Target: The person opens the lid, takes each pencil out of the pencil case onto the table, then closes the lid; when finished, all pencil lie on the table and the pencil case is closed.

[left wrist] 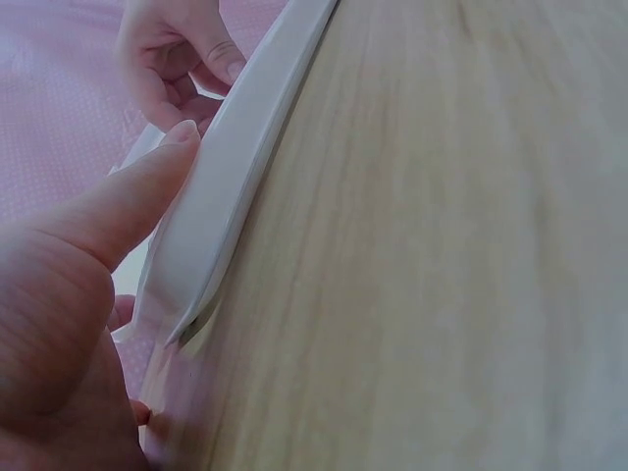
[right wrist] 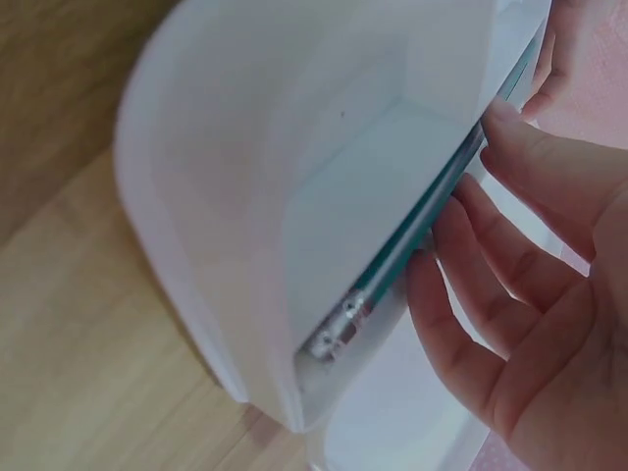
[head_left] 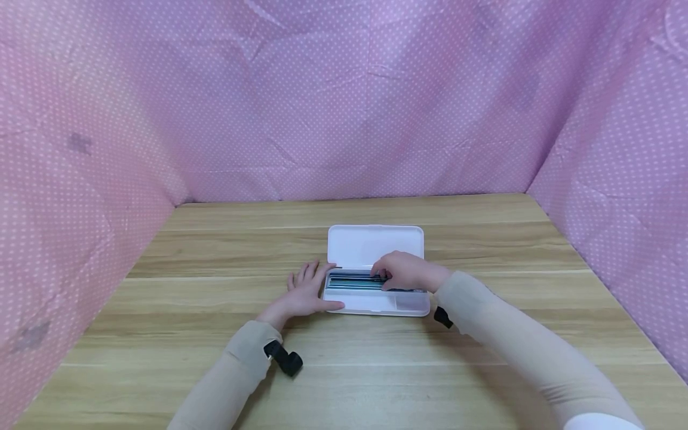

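Observation:
An open white plastic pencil case (head_left: pixel 359 302) lies on the table, its lid (head_left: pixel 375 246) folded back. Several dark and teal pencils (head_left: pixel 349 280) lie side by side in its long compartment. My right hand (head_left: pixel 407 270) reaches in from the right and pinches a pencil (right wrist: pixel 417 228) between thumb and fingers; metal ferrules show at the near pencil ends in the right wrist view. At the case's left end, my left hand (head_left: pixel 304 294) is spread flat, thumb along the front rim and fingers toward the back corner. The left wrist view shows that thumb (left wrist: pixel 147 191) against the case wall.
The case's front half has a small divided compartment (head_left: pixel 411 303) at its right. Wood-grain table (head_left: pixel 344 370) surrounds the case. Pink dotted cloth (head_left: pixel 344 107) hangs behind the table and along both sides. A black wrist camera (head_left: pixel 285 358) sits on the left sleeve.

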Demonstrator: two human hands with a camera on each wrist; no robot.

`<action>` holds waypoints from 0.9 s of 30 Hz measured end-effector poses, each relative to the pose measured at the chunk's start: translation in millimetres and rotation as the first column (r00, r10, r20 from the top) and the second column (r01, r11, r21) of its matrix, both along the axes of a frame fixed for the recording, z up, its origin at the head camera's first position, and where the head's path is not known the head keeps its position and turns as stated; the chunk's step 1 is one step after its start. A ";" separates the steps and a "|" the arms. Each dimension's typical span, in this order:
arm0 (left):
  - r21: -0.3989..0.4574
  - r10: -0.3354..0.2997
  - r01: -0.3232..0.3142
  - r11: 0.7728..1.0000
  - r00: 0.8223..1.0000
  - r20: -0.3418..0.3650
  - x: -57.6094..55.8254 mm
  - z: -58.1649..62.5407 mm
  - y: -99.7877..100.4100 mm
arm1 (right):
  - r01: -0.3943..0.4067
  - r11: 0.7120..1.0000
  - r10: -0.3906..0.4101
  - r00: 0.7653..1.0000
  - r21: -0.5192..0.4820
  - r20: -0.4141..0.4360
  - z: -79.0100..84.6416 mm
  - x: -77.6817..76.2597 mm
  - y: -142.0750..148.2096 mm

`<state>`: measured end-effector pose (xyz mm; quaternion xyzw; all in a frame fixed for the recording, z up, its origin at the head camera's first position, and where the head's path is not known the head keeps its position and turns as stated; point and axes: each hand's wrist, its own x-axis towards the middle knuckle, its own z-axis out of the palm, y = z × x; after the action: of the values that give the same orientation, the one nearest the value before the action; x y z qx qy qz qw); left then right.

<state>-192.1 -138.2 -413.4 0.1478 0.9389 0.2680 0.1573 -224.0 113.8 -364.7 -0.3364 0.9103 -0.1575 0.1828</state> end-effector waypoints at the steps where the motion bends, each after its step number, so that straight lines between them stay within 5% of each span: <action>1: 0.000 0.001 -0.001 1.000 1.000 -0.001 -0.1 -0.1 -0.1 | -0.001 1.000 0.001 1.000 -0.001 0.006 -0.1 -0.6 -0.1; 27: 0.009 0.003 -0.003 1.000 1.000 -0.010 1.5 0.7 -0.2 | -0.034 0.999 0.037 0.994 -0.027 0.099 2.7 -6.2 2.6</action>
<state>-190.6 -138.5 -412.7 0.1484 0.9387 0.2717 0.1517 -230.2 116.4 -362.0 -0.3466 0.8919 -0.1821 0.2262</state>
